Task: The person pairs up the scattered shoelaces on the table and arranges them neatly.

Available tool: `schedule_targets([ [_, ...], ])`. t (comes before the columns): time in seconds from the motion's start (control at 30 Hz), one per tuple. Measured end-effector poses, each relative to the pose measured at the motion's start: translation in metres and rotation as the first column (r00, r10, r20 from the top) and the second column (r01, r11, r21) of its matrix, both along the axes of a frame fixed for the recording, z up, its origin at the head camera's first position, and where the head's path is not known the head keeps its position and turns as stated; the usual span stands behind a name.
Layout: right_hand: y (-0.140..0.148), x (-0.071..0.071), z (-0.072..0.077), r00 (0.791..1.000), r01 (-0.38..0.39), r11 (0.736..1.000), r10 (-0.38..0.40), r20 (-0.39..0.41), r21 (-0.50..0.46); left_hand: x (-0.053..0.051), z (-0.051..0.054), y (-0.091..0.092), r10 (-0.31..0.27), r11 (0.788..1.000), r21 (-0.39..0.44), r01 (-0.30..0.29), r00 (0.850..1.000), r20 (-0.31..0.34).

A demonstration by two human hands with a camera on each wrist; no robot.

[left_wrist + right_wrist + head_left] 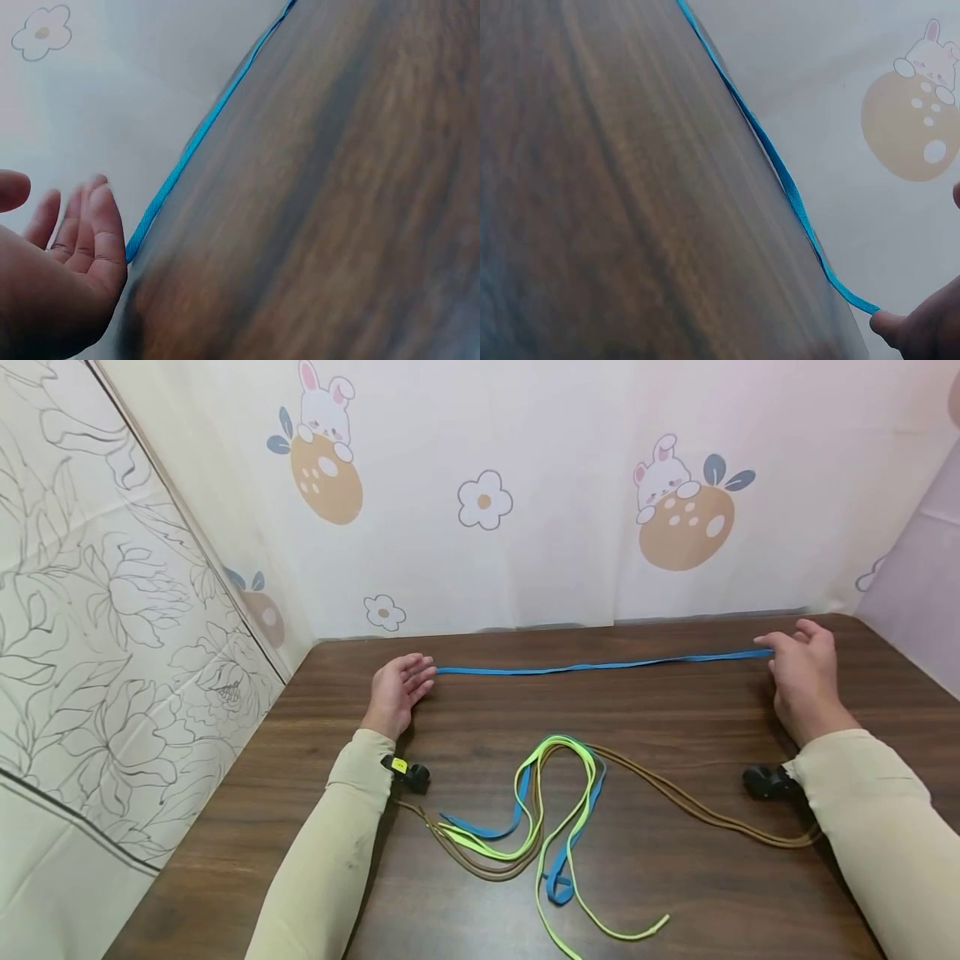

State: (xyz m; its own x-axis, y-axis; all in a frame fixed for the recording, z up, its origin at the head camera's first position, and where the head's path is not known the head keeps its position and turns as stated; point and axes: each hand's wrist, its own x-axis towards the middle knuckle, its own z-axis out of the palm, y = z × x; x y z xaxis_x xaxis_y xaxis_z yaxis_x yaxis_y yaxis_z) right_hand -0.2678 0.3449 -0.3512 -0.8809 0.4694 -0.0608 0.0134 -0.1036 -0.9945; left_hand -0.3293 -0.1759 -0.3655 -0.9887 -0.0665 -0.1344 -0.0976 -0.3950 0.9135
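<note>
A flat blue shoelace (570,667) runs nearly straight across the back of the table, between the two hands. At its left end my left hand (400,689) stands on edge, fingers loosely bent and spread from the thumb; in the left wrist view the lace (202,135) passes behind those fingers (106,225). My right hand (806,672) is at the other end. A fingertip (885,324) of it touches or covers the lace's end in the right wrist view, with another digit apart from it. How the lace's ends lie behind the hands is hidden.
Nearer on the brown wooden table (450,718) lies a loose pile of yellow-green laces (555,839), brown laces (690,806) and another blue lace (558,872). A patterned wall covering (555,568) rises behind the table edge. Each wrist carries a small black camera (408,774).
</note>
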Motion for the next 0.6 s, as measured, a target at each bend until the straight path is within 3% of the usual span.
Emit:
schedule_targets([
  [0.17, 0.001, 0.000, -0.001, 0.995, 0.091, 0.996, -0.091, 0.028, 0.017, 0.001, 0.002, 0.006, -0.001, 0.997, -0.073, -0.001, 1.000, -0.025],
  [0.3, 0.004, 0.000, -0.001, 0.993, 0.121, 0.990, -0.120, 0.019, -0.066, 0.003, 0.003, 0.009, -0.021, 0.994, -0.113, 0.017, 0.999, -0.036],
  [0.43, 0.004, 0.000, -0.002, 0.996, 0.084, 0.983, -0.084, 0.009, -0.161, 0.003, 0.002, 0.011, -0.068, 0.988, -0.140, 0.067, 0.998, -0.003],
  [0.6, -0.001, 0.004, -0.003, 0.998, -0.058, 0.986, 0.053, -0.036, -0.156, 0.003, 0.001, 0.015, -0.149, 0.966, -0.212, 0.150, 0.989, 0.017],
])
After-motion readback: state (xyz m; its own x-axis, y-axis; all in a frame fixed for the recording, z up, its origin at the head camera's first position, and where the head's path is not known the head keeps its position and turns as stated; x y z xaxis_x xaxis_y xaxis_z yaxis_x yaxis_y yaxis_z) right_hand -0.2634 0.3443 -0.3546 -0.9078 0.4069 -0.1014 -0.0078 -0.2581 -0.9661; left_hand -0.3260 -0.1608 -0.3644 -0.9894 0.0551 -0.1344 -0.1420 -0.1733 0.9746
